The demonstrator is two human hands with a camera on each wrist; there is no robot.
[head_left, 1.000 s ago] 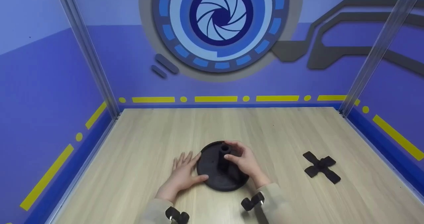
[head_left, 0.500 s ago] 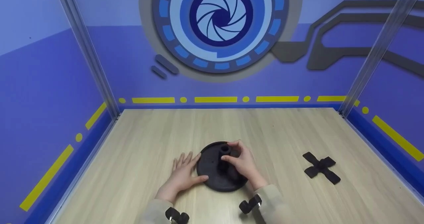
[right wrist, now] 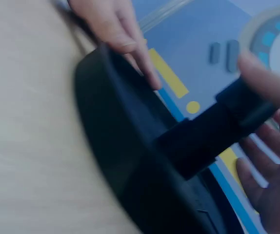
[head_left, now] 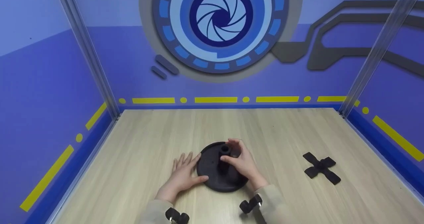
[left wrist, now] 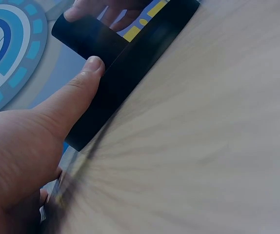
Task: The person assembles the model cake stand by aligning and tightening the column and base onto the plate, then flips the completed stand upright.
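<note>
A black round base [head_left: 208, 171] with a raised rim lies on the table, and a short hollow black tube [head_left: 224, 149] stands upright near its middle. My right hand [head_left: 244, 164] grips the upper part of the tube, thumb on the near side and fingers behind. The right wrist view shows a wider collar [right wrist: 245, 105] on top of a narrower stem [right wrist: 193, 146] rising from the base. My left hand [head_left: 180, 177] lies at the left side of the base with its fingers spread and straight; its thumb [left wrist: 89, 73] rests against the rim.
A flat black cross-shaped piece [head_left: 320, 167] with a small raised hub lies on the wooden table [head_left: 149, 131] at the right. Blue patterned walls [head_left: 232, 88] close off the back and both sides, with metal posts [head_left: 102, 71] at the corners.
My right hand has turned slightly about the tube: the thumb has shifted a little left and the fingertips a little away from me. The left hand and the base have stayed still.
</note>
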